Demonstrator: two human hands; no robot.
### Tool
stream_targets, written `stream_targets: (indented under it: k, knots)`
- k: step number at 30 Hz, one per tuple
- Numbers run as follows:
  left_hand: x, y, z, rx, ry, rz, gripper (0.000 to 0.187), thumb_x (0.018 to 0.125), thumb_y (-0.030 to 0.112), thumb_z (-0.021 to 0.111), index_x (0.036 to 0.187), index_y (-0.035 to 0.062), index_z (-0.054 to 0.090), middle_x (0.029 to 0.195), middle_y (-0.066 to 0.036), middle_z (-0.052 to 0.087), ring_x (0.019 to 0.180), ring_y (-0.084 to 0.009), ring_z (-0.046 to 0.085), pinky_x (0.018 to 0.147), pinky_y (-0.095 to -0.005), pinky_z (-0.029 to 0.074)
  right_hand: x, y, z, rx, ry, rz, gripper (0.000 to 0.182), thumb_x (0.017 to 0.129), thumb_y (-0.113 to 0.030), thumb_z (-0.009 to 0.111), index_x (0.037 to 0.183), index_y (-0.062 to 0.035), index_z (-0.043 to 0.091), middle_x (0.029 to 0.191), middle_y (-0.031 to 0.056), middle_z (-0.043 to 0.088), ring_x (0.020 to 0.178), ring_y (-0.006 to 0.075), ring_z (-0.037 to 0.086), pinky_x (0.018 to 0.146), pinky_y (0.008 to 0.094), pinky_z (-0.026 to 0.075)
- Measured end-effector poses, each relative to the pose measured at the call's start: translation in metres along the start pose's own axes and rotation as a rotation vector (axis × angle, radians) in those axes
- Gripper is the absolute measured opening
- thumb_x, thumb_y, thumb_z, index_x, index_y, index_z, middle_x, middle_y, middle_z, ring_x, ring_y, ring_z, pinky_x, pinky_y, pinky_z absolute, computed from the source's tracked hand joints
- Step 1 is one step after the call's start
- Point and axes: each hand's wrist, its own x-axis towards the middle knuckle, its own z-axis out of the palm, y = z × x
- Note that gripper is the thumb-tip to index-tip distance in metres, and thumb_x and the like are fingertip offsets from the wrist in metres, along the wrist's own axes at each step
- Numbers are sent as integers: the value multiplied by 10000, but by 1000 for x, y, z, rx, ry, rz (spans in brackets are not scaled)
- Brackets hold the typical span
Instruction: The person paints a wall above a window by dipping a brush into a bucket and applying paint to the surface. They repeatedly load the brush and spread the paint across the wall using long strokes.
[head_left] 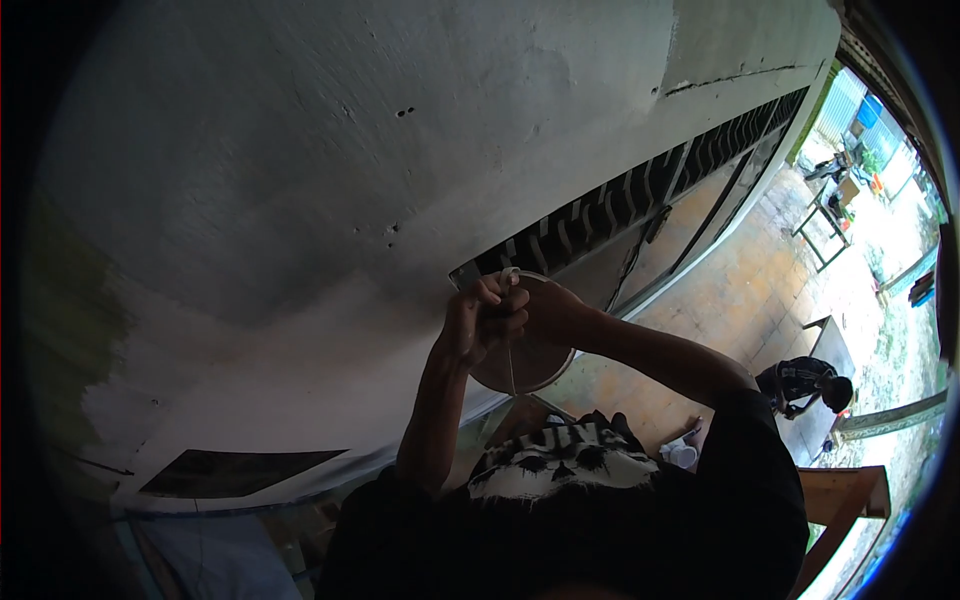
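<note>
"Narrow pale strip (512, 370), held up in front of the chest: which way does it point?"

"From the hands it drops almost straight down the view, toward the dark shirt (570, 530) with its pale skull print. Its long axis lies close to upright in the view, with a slight bend. The top end curls into a small loop above the fingers."

"And its lower end?"

"At the lower rim of a round brownish thing with a thin pale edge (540, 365), just behind the hands. I can't tell whether the two are joined."

"How are the fingers set?"

"Left hand (468, 318): curled in tight, closed around the strip near its loop. Right hand (535, 308): also curled, pressed up against the left, but its grip is partly hidden, so I can't tell how firmly it has hold."

"What stands around them?"

"A rough grey-white plastered wall (290, 180) fills the upper left, and a long dark panel with wavy pale marks (620, 205) slants up to the right from beside the hands. Well apart, on the right, another person (797, 380) bends at a long grey desk (832, 345). A white container (680, 453) sits on the tiled floor (735, 300), near a brown wooden frame (850, 490)."
</note>
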Motion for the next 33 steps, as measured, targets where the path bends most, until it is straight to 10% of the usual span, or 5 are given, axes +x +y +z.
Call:
stream_targets:
  k: [5,7,33]
  knots:
    - [1,-6,3,40,89,46,260,672,200,453,890,64,492,613,30,294,434,-69,238,406,-224,244,-26,5,-62,98,-472,285,195,774,-140,594,963,-97,614,981,62,624,852,182,645,676,309,519]
    - [2,-8,3,73,178,52,250,673,198,455,881,67,497,611,31,292,440,-70,238,408,-227,241,-52,8,-74,101,-135,313,92,756,-107,600,843,-100,629,831,60,616,717,216,636,566,324,489]
    - [-9,-67,-62,-229,222,58,134,707,76,400,838,101,405,600,18,303,460,-81,262,465,-251,254,-146,-55,-1,510,172,670,289,729,-18,597,976,-145,675,787,80,617,722,229,608,570,335,506]
